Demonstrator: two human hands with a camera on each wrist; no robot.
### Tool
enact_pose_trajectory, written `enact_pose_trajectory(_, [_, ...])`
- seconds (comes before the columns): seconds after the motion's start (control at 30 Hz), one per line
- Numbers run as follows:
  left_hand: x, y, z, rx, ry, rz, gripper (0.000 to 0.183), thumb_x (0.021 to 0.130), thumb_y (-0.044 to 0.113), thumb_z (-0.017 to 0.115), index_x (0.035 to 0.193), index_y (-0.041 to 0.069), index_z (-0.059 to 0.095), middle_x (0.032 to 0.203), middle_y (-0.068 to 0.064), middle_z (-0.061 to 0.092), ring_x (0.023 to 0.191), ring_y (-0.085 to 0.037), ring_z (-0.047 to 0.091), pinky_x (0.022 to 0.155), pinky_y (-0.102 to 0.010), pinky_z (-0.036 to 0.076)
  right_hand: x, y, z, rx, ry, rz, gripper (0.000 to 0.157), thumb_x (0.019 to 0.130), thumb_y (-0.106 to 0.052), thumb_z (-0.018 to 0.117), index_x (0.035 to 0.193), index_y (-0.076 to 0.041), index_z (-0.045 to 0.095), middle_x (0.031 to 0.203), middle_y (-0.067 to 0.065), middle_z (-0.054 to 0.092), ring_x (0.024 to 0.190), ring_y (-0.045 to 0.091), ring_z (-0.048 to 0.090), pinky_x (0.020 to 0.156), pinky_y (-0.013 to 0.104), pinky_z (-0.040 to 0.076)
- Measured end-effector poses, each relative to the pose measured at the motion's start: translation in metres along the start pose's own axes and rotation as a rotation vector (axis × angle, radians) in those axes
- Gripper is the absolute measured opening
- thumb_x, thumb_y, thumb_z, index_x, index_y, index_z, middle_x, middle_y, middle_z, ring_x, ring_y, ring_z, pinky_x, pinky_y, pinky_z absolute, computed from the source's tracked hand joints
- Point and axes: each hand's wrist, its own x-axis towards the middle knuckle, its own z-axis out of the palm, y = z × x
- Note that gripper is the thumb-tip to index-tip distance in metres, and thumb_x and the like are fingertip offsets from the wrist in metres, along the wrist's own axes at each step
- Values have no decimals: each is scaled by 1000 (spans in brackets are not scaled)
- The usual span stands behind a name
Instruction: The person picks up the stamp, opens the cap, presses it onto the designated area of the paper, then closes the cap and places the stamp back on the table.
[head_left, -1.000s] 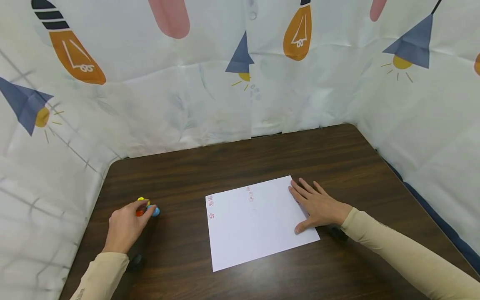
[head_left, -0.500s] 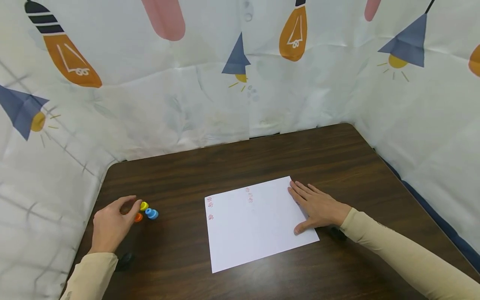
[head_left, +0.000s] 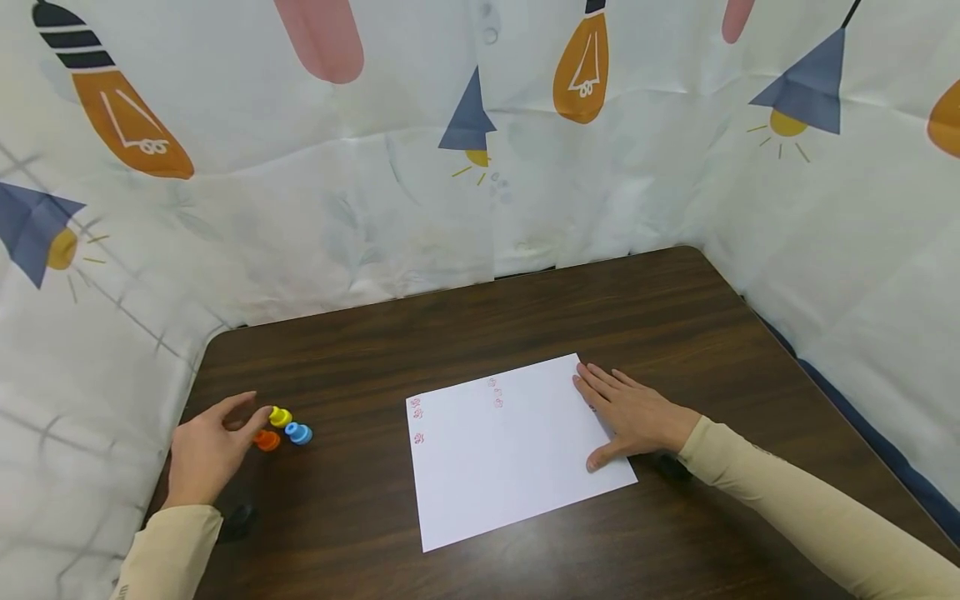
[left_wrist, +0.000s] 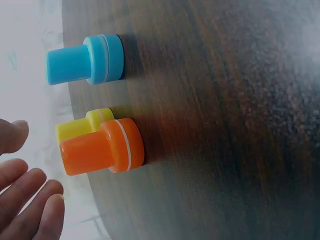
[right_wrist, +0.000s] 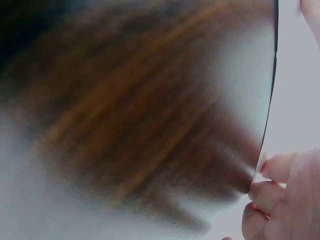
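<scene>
Three small stamps stand close together at the left of the dark wooden table: a blue stamp (head_left: pixel 298 432), a yellow stamp (head_left: pixel 280 416) and an orange stamp (head_left: pixel 266 440). My left hand (head_left: pixel 206 454) hovers just left of them, fingers loosely bent, thumb apart, holding nothing. The left wrist view shows a gap between its fingertips (left_wrist: pixel 55 210) and the orange stamp's handle (left_wrist: pixel 87 154). A white sheet of paper (head_left: pixel 510 475) with several small red stamp prints lies mid-table. My right hand (head_left: pixel 637 417) rests spread on the sheet's right edge, partly covering prints there.
The brown table (head_left: pixel 360 350) has rounded far corners. White fabric (head_left: pixel 300 208) printed with lamps and bulbs hangs behind and along both sides. Bare tabletop lies between the stamps and the paper.
My left hand has let go at the stamps and drawn back to the left, uncovering all three. My right hand stays on the paper. The head view has shifted slightly.
</scene>
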Motion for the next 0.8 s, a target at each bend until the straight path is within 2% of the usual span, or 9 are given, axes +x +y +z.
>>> enact_pose_trajectory(0.33, [0,-2,3,-24,-86,-49,44,94,32,77,120,-3,73,107,-26,77,85,-39,78,62,-29,55,0,0,1,8,9,-1,133,69,-82,73,161,2,27,172,21,22,160,42,23,128,64,26])
enact_pose_trajectory(0.57, [-1,-6,5,-22,-118,-83,43,95,32,76,121,-2,73,107,-26,77,90,-40,77,66,-36,56,1,0,2,11,11,0,133,69,-82,73,161,2,27,172,21,22,160,42,23,127,65,26])
enact_pose_trajectory(0.63, [-1,-7,6,-20,-116,-84,43,95,33,77,120,-1,73,107,-25,78,89,-38,78,67,-35,56,1,0,2,12,11,1,133,69,-82,73,161,2,27,172,21,22,160,42,22,128,64,26])
enact_pose_trajectory(0.73, [1,-9,8,-18,-108,-80,42,94,34,78,118,0,75,105,-23,79,81,-28,79,66,-32,55,2,1,3,13,10,2,133,69,-82,73,162,1,27,172,21,21,160,42,22,128,65,25])
enact_pose_trajectory(0.8, [1,-9,9,-17,-105,-75,41,94,34,78,118,1,75,105,-22,79,80,-26,78,67,-31,55,2,1,3,13,6,6,133,69,-82,73,162,1,26,173,20,20,161,41,21,128,64,25])
